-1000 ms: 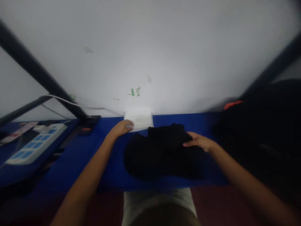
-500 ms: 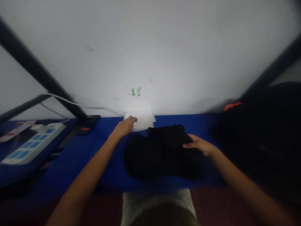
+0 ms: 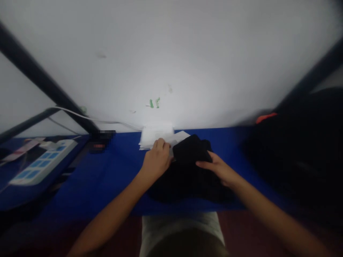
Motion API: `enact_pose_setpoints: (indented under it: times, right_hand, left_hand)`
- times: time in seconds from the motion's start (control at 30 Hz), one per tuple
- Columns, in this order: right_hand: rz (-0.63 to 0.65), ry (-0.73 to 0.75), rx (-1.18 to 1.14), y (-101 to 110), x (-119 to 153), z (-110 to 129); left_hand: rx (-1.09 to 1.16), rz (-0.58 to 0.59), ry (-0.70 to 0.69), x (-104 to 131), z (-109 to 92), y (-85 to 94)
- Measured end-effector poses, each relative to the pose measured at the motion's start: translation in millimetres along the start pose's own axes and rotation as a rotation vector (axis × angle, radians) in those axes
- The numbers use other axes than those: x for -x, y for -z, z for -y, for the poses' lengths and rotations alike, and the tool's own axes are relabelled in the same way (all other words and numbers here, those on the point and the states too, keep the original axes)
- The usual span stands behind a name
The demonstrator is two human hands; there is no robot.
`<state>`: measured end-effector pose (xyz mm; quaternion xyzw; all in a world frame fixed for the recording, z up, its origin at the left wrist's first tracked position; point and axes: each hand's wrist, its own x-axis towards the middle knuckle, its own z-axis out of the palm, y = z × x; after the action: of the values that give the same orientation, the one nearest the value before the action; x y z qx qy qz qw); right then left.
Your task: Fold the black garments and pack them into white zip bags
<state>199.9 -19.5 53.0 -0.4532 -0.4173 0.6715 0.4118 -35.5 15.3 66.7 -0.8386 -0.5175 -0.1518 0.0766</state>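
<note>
A white sheet (image 3: 180, 136) is pinched in my left hand (image 3: 158, 157), its far part slanting up behind the black cloth. The bunched black cloth (image 3: 187, 182) lies on the blue surface (image 3: 115, 167) in front of me. My right hand (image 3: 221, 167) grips a raised fold of it between thumb and fingers. Just beyond my left hand, a stack of white sheets (image 3: 152, 135) rests against the wall.
At the left lies a white power strip (image 3: 44, 162) with blue sockets. A cable (image 3: 107, 122) runs along the wall. A large dark object (image 3: 300, 157) fills the right side, with an orange piece (image 3: 265, 118) near its top.
My left hand has come from the stack toward me and to the right, now with a sheet. My right hand has moved slightly left, and the cloth's fold is lifted higher.
</note>
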Motion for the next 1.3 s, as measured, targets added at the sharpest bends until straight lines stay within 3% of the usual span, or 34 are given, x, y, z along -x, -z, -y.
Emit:
enact_pose_setpoints:
  times: [0.17,0.3,0.5,0.57,0.7,0.87,0.97,1.13,1.3]
  right_hand:
    - [-0.064,-0.024,-0.017,-6,3,-19]
    - [-0.13,-0.046,-0.076,-9,7,-26]
    - [0.11,-0.137,0.042,-6,5,-32]
    - [0.139,-0.161,0.033,-4,1,-33]
    - [0.021,-0.155,-0.106,-5,-8,-33]
    - [-0.096,-0.136,-0.127,-11,-14,-32]
    - [-0.13,-0.111,-0.141,-13,-20,-35]
    - [-0.197,0.011,-0.204,-16,-33,-39]
    - [-0.188,-0.001,-0.254,-26,-36,-36]
  left_hand:
    - [0.085,-0.145,-0.031,17,-19,-5.8]
    - [0.188,-0.223,-0.146,29,-31,-18.1]
    - [0.219,-0.264,-0.313,38,-39,-38.6]
    - [0.232,-0.257,-0.363,40,-39,-42.5]
    - [0.262,-0.179,-0.439,45,-34,-43.3]
    - [0.188,0.101,-0.376,43,-24,-34.0]
    - [0.145,0.203,-0.413,42,-20,-29.9]
    - [0.101,0.23,-0.488,45,-22,-24.0]
    - [0.096,0.245,-0.45,45,-24,-14.6]
